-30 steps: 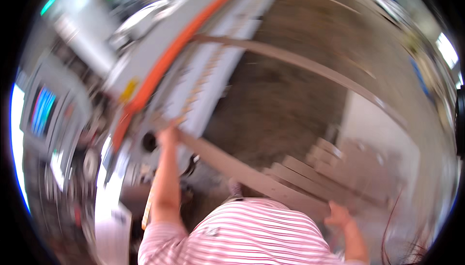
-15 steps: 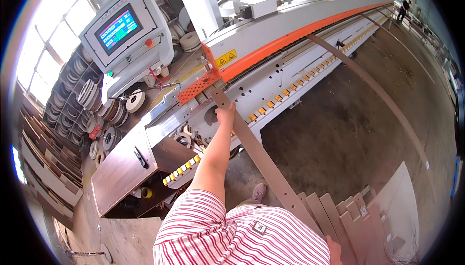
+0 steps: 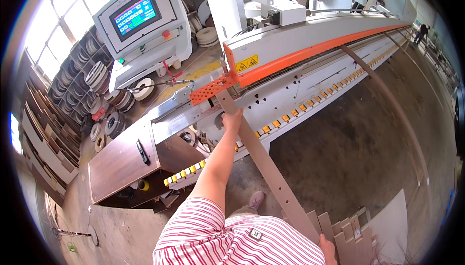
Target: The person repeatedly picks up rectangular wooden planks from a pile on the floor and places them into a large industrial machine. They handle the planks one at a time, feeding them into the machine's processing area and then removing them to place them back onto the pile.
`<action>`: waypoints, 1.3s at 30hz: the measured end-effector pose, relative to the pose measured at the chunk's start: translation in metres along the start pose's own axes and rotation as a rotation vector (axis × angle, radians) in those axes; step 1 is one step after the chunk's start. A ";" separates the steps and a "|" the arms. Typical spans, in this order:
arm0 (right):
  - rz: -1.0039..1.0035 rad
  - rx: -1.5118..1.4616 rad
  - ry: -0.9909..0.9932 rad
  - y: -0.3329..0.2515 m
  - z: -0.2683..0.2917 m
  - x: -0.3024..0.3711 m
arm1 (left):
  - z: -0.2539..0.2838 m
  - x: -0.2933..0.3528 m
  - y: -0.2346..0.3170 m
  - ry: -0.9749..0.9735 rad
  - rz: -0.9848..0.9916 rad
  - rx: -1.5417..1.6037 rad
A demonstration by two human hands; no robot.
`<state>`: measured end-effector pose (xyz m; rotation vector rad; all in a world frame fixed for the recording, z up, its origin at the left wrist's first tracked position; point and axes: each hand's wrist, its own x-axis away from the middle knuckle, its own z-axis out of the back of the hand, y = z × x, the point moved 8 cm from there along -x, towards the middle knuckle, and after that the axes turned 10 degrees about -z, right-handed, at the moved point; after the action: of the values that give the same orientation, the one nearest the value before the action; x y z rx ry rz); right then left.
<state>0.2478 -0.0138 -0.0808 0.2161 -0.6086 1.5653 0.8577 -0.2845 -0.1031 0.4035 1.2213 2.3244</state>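
Note:
A long, narrow brown board (image 3: 269, 168) with small holes runs from the machine's infeed down to my right side. My left hand (image 3: 232, 121) grips it near its far end, just short of an orange perforated guard (image 3: 212, 90). At the board's near end, my right hand (image 3: 328, 248) is on its edge, fingers partly hidden. The edge banding machine (image 3: 310, 47) has a grey beam with an orange lower strip. Another long brown strip (image 3: 387, 88) sticks out from under that beam farther along.
A control panel with a lit screen (image 3: 136, 14) stands at left. Below it, a wooden cabinet (image 3: 121, 163) carries a black utility knife (image 3: 142, 151). Edge-band rolls (image 3: 115, 123) fill racks behind. Stacked boards (image 3: 346, 236) stand at lower right. A distant person (image 3: 423, 32) stands far right.
The view has shifted, so the machine appears farther right. My right hand shows more fully on the board's edge. The strip under the beam seems farther along the machine.

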 end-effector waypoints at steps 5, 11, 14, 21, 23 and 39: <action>-0.046 0.058 -0.021 0.007 0.001 -0.010 | -0.009 -0.014 -0.006 -0.012 -0.044 0.073; -0.089 0.131 -0.059 0.025 -0.008 -0.016 | -0.010 -0.017 -0.001 0.007 -0.067 0.078; -0.051 0.122 -0.058 0.029 -0.014 -0.016 | -0.011 -0.014 0.004 -0.003 -0.052 0.104; -0.104 -0.004 -0.224 -0.007 0.020 0.000 | -0.013 -0.018 0.005 -0.029 -0.050 0.097; -0.139 -0.042 -0.283 0.014 0.001 -0.006 | -0.018 -0.018 0.007 -0.045 -0.054 0.114; -0.281 0.063 -0.096 0.017 0.072 -0.051 | -0.142 -0.046 0.053 -0.194 -0.488 -0.413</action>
<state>0.2202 -0.0935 -0.0497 0.4090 -0.5777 1.3087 0.8160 -0.4326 -0.1402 0.1560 0.6324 1.9839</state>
